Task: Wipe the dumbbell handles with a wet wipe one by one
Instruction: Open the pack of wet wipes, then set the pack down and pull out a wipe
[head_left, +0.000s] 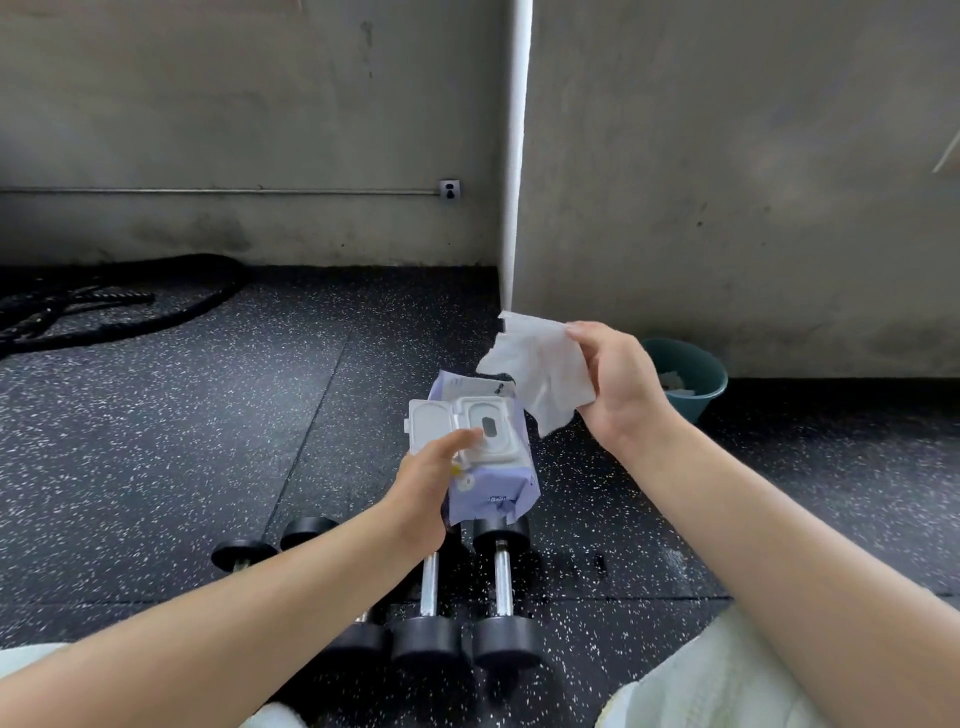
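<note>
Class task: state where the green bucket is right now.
In the head view the green bucket stands on the floor at the right, against the wall, behind the right hand holding the wipe.

Dim, soft even light, wide-angle edge warp, slight blur

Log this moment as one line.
left hand: holds pack, lid open | right hand: pinches wipe | dumbbells: on floor, untouched | stage: wiping not started

White wet wipe, lilac wipes pack with white lid, black dumbbells with silver handles, black white-speckled floor, teal bucket, grey walls.
</note>
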